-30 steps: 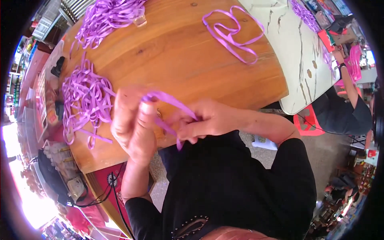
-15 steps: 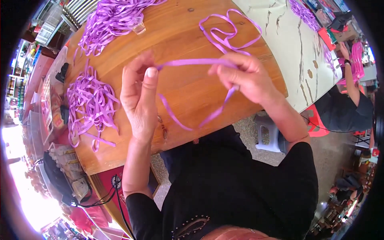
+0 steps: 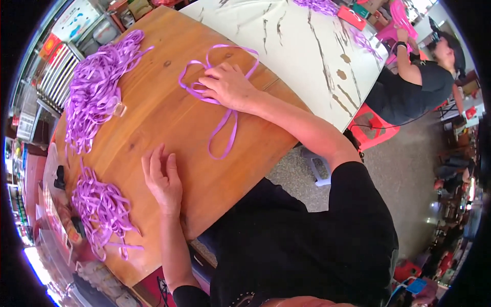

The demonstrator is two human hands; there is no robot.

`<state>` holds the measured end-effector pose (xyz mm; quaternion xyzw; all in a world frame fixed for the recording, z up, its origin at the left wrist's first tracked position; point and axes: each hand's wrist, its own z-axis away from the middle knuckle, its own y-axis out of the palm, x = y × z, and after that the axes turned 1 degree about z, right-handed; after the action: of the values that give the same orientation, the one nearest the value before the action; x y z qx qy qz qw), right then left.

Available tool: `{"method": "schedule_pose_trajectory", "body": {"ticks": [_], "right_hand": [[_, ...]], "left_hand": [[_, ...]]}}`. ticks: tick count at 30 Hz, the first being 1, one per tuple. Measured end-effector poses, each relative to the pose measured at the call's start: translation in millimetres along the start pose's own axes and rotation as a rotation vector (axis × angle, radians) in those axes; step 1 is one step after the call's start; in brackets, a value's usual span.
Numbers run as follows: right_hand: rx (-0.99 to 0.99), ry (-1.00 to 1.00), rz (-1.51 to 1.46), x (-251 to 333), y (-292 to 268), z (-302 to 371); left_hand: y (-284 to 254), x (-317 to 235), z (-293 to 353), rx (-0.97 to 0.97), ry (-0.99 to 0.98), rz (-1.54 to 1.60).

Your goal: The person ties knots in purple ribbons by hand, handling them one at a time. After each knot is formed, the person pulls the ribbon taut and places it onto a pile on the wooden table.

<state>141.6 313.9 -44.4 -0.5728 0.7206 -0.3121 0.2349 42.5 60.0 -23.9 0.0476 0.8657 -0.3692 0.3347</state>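
Note:
My right hand [image 3: 230, 88] rests palm down, fingers apart, on a looped purple ribbon [image 3: 219, 157] lying on the wooden table [image 3: 153, 117]. Loops of it stick out beyond my fingertips and toward me, while the part under my palm is hidden. My left hand [image 3: 162, 179] hovers above the table with nothing in it, its fingers loosely curled and apart. Left of it lies a tangled pile of purple ribbons [image 3: 102, 204]. Farther back on the left is a larger heap of the same ribbons [image 3: 94, 97], with a small clear plastic piece [image 3: 120, 109] at its edge.
A white marble-patterned table [image 3: 286, 46] adjoins at the right, with more purple ribbons [image 3: 317, 5] on its far side. Another person [image 3: 419, 87] sits there on a red stool [image 3: 373, 128], handling pink material [image 3: 401, 18]. A pale plastic stool [image 3: 319, 169] stands below the table.
The ribbon stretched between both my hands has come down onto the table under my right hand. My left hand has let go of it and is lower. The view has turned toward the right.

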Motion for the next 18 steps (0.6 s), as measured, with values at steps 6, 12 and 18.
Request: {"method": "schedule_pose_trajectory", "body": {"ticks": [6,12,18], "right_hand": [[0.136,0.061,-0.152,-44.3,-15.9,15.0],[0.145,0.030,-0.174,-30.4,-17.1,5.1],[-0.018,-0.148,0.015,9.6,-61.5,-17.9]], "left_hand": [[1.6,-2.0,-5.6,0.047,-0.004,0.041],[-10.6,13.3,1.1,-0.034,0.086,-0.030],[-37.2,24.5,-1.5,-0.153,0.115,-0.029]]}}
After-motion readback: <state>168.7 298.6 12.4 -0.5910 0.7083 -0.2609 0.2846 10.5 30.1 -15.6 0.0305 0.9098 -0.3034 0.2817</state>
